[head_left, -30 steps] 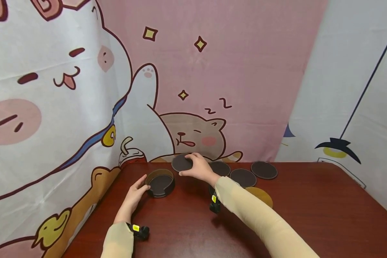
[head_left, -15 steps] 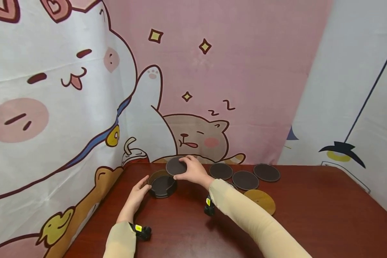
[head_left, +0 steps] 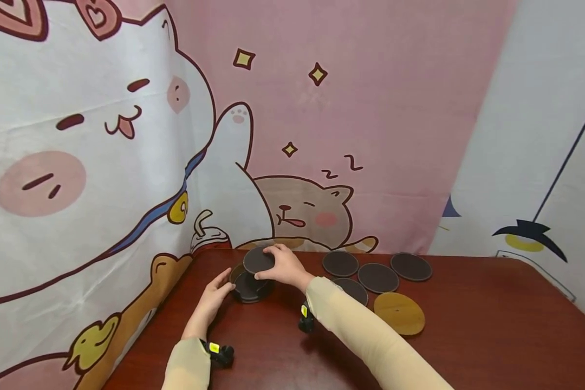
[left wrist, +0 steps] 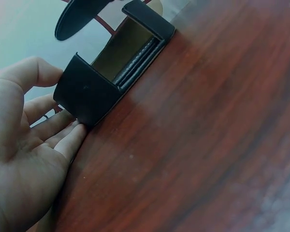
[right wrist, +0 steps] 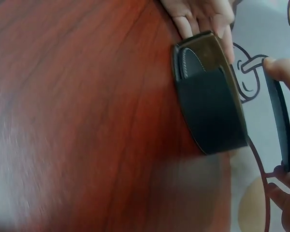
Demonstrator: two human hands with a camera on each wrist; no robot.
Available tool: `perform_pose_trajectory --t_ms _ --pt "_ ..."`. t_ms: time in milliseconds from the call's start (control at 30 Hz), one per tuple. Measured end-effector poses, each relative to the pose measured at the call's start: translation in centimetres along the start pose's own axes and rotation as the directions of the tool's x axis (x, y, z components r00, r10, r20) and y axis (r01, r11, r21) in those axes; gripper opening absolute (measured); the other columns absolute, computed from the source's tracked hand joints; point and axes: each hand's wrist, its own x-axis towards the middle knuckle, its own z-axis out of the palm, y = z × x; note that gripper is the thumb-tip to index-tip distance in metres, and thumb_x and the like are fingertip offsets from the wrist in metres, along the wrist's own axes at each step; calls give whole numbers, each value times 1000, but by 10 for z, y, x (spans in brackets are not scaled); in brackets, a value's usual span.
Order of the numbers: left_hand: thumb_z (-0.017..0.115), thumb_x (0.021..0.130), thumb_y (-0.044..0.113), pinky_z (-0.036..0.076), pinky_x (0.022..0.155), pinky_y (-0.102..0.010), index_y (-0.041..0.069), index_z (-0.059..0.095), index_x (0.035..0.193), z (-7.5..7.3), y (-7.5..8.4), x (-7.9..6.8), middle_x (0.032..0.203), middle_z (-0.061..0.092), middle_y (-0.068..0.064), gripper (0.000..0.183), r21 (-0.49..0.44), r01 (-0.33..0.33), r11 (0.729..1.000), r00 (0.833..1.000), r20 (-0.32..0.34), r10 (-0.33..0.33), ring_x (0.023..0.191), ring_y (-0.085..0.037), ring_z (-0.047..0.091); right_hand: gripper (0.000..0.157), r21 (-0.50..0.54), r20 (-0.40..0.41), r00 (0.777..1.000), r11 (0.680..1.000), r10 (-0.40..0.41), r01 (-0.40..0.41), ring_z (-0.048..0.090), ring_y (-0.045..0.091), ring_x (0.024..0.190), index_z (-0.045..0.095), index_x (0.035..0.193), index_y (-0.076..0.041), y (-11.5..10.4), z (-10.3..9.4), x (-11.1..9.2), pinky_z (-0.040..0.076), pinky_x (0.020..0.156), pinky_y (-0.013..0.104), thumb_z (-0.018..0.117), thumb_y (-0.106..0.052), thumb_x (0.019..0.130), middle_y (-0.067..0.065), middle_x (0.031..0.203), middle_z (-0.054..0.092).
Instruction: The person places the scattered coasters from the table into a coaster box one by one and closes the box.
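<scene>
A round black coaster holder with a notch in its wall stands at the left of the table; its inside is brown. At least one dark coaster with a stitched edge lies in it. My left hand rests its thumb and fairly straight fingers against the holder's outer left side, also seen in the left wrist view. Just above the holder, my right hand pinches a dark round coaster by its rim, thumb on the near side. The coaster is tilted and apart from the holder, as the right wrist view shows.
Several dark coasters, such as the far right coaster, lie flat on the reddish-brown table right of the holder. A yellowish wooden-looking disc lies nearer. A printed cartoon cloth hangs behind the table.
My right hand has carried the coaster leftward, from right of the holder to over it. The left hand stays at the holder's side. The head view has shifted slightly.
</scene>
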Motion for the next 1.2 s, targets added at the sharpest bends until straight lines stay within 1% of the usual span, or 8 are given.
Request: perform_pose_trajectory --t_ms 133,300,533,667,833,1000,1133,1200 --pt "55 82 11 29 95 -42 12 38 134 3 0 1 134 38 -10 55 -5 18 1000 1000 -5 -18 122 -24 33 80 26 38 999 1000 4 -5 45 19 107 50 123 -21 -3 7 -1 41 83 37 66 -63 58 5 129 40" --pt "55 81 13 28 96 -42 12 38 134 5 0 2 135 38 -10 56 -3 15 1000 1000 5 -15 122 -24 32 79 77 67 998 997 9 -14 46 18 103 49 124 -17 -4 17 -1 41 82 34 69 -58 59 5 127 41" --pt "56 79 14 27 96 -41 11 38 134 7 -1 3 134 39 -10 58 -13 8 1000 1000 11 -8 123 -23 32 81 66 94 996 998 1 -8 45 19 105 49 124 -14 -2 29 -2 41 83 34 70 -57 59 5 127 41" --pt "55 80 11 25 97 -41 10 38 134 7 0 4 134 38 -10 57 -33 2 999 1000 16 -1 123 -22 31 80 65 98 995 998 -9 3 44 23 109 49 124 -13 -4 31 -1 40 84 37 71 -55 59 11 132 37" --pt "54 81 8 23 99 -43 8 35 135 6 9 -1 137 34 -14 57 -60 19 998 999 44 -17 125 -25 27 79 30 130 992 1000 -1 -3 38 27 117 48 125 -14 -8 35 -1 38 88 39 71 -53 60 15 138 29" --pt "53 82 7 22 99 -44 5 33 136 5 23 -12 137 33 -16 57 -38 22 999 999 47 -20 126 -28 26 78 4 145 989 1000 -5 4 27 27 126 47 126 -16 -9 40 -3 34 92 40 70 -52 62 12 141 24" --pt "53 82 6 22 99 -41 5 34 135 4 26 -14 136 34 -16 56 -38 23 999 999 39 -22 125 -27 28 78 -2 147 988 999 -35 35 16 27 130 48 126 -15 -7 43 -5 29 96 42 71 -52 61 10 142 23" --pt "52 82 5 22 99 -42 4 34 135 2 25 -13 136 34 -17 56 -45 19 999 999 38 -18 124 -28 28 78 1 150 987 999 -49 49 15 28 131 47 126 -14 -6 43 -5 28 97 42 71 -52 62 11 142 22"
